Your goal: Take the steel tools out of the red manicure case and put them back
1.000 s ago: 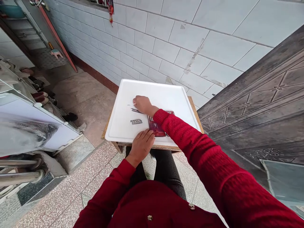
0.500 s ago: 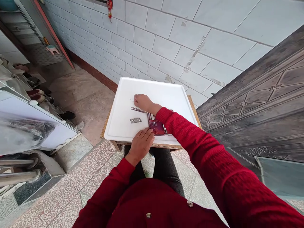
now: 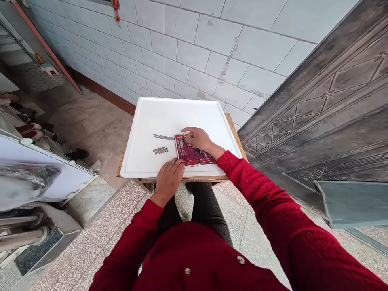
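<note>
An open manicure case [image 3: 192, 157] with a red and purple lining lies near the front of a white tray [image 3: 145, 117]. Slim metal tools [image 3: 182, 149] stand in the loops of its left half, and small scissors [image 3: 206, 157] sit in the right half. My right hand [image 3: 198, 138] is pinched over the case's upper part, on a thin metal manicure tool that mostly hides behind the fingers. With fingers laid flat, my left hand [image 3: 170, 178] rests at the case's lower left corner. Left of the case lie nail clippers [image 3: 160, 150] and long thin metal tools [image 3: 163, 137].
The tray rests on a wooden table [image 3: 232, 125] against a tiled wall [image 3: 182, 52]. A dark patterned panel [image 3: 303, 117] stands at the right. On the left are a shoe rack [image 3: 30, 133] and a white panel [image 3: 45, 169].
My right hand has come back from the tray's middle to over the case, bringing the thin tool. The left hand stays at the case's corner. The view has shifted slightly.
</note>
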Motion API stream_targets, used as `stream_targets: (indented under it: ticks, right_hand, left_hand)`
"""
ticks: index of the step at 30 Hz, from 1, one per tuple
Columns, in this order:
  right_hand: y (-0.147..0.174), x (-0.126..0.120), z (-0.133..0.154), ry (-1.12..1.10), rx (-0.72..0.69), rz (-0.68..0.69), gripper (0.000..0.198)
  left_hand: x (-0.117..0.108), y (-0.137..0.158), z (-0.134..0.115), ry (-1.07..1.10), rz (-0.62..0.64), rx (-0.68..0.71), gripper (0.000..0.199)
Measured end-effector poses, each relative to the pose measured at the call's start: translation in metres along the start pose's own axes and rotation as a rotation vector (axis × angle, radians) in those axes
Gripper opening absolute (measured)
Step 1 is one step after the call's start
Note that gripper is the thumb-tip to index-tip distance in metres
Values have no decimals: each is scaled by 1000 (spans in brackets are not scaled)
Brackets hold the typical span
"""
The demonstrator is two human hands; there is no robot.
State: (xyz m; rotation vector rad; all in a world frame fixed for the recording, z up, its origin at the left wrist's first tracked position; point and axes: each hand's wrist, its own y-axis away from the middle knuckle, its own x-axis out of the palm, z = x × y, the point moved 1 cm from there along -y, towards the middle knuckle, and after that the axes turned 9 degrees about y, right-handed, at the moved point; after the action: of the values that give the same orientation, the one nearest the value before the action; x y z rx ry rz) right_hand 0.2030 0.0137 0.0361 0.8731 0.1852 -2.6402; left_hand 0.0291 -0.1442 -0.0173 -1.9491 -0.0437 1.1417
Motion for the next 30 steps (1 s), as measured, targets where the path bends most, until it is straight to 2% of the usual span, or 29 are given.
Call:
stream_targets:
  ticks: [10, 15, 20, 23, 30]
  right_hand:
    - [-2, 5, 3, 120, 74, -156, 36]
    - [-1, 5, 7, 178, 65, -153, 35]
    - [2, 4, 14, 252, 86, -103, 21]
    - [2, 4, 18, 361, 49, -120, 15]
    - [5, 9, 19, 558, -34, -140, 19]
  left_hand:
    - [3, 1, 3, 44, 24, -36, 24]
    - [3, 2, 2, 36, 20, -37, 24]
    - [2, 1, 1, 26, 11, -30, 24]
    - [1, 0, 1, 19, -2, -16, 23]
    - [1, 0, 0, 17, -13, -13, 22]
